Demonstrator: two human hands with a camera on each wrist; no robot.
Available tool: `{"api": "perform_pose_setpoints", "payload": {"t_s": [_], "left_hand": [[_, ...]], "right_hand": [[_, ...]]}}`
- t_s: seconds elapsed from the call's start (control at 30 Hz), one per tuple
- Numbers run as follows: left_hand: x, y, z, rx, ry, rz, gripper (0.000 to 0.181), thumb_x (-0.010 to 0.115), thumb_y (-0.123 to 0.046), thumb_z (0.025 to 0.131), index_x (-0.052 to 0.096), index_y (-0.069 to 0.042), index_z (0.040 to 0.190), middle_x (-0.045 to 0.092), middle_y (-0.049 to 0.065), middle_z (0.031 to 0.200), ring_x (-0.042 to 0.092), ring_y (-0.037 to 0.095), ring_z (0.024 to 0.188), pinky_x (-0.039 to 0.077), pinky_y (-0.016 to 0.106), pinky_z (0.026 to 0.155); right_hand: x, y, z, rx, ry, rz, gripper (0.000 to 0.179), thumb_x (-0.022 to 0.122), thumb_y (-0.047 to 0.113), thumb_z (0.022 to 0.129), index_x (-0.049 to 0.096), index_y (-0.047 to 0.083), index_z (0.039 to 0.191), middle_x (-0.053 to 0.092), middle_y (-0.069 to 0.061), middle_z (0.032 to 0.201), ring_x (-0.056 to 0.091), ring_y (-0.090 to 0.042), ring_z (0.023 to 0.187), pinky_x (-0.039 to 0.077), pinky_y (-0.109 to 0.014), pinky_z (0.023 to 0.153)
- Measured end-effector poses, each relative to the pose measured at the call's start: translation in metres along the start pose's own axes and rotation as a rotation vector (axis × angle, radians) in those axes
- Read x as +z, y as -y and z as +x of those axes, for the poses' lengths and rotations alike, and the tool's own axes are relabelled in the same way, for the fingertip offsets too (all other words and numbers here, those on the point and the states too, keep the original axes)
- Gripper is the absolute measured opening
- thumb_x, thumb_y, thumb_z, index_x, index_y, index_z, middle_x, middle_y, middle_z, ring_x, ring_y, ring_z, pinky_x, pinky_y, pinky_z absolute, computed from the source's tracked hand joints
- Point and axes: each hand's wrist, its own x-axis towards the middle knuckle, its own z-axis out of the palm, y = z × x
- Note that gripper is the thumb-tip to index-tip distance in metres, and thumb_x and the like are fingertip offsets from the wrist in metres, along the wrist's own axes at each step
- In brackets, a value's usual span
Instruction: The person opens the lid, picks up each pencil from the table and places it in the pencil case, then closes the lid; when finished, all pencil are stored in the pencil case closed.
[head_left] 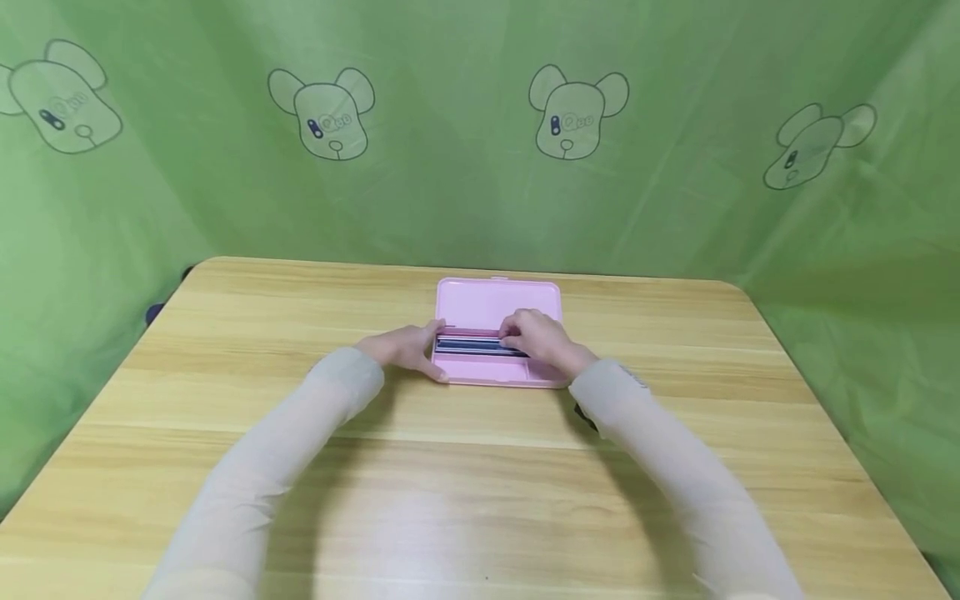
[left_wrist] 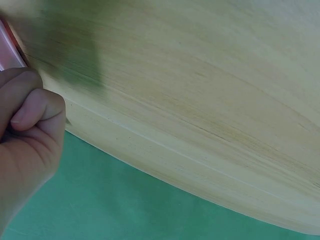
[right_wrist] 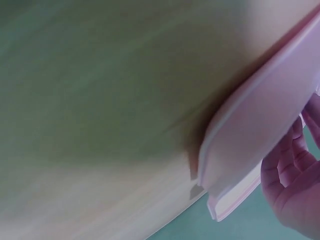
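A pink pencil case [head_left: 480,369] lies open on the table, its lid [head_left: 498,302] folded back. Several dark, slim, pencil-like sticks [head_left: 468,344] lie lengthwise in its tray. My left hand [head_left: 408,347] grips the case's left end, thumb at the front edge and fingers farther back. In the left wrist view, that hand [left_wrist: 32,112] shows curled fingers beside a pink corner of the case [left_wrist: 9,50]. My right hand [head_left: 542,337] reaches over the right part, its curled fingertips pinching at the sticks. The right wrist view shows that hand [right_wrist: 295,175] behind the case wall [right_wrist: 260,110].
The wooden table [head_left: 480,492] reaches out to both sides and in front of the case. A green curtain [head_left: 457,200] printed with mouse-like heads hangs right behind the table's far edge. A small dark item [head_left: 585,415] shows under the right cuff.
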Motion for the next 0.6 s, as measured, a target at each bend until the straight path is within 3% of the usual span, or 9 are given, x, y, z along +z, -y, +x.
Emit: {"api": "perform_pose_setpoints", "payload": {"t_s": [0.3,0.6], "left_hand": [[0.0023,0.0016,0.0017,0.007,0.004,-0.012,0.103,0.071,-0.042,0.076,0.006,0.0,0.145,0.029,0.026,0.142,0.03,0.034,0.131,0.022,0.04,0.111],[0.0027,0.0008,0.0009,-0.013,0.0,-0.008,0.105,0.07,-0.044,0.076,0.004,-0.002,0.146,0.027,0.025,0.144,0.028,0.034,0.132,0.021,0.04,0.111]], "right_hand": [[-0.0009,0.0039,-0.0001,0.071,0.023,0.023,0.006,0.065,0.013,0.084,0.069,0.009,0.086,0.065,-0.005,0.087,0.054,-0.019,0.083,0.044,-0.037,0.079],[-0.0013,0.002,-0.0015,0.07,0.003,0.044,0.005,0.065,0.013,0.083,0.068,0.009,0.084,0.065,-0.004,0.085,0.054,-0.019,0.08,0.045,-0.037,0.075]]}}
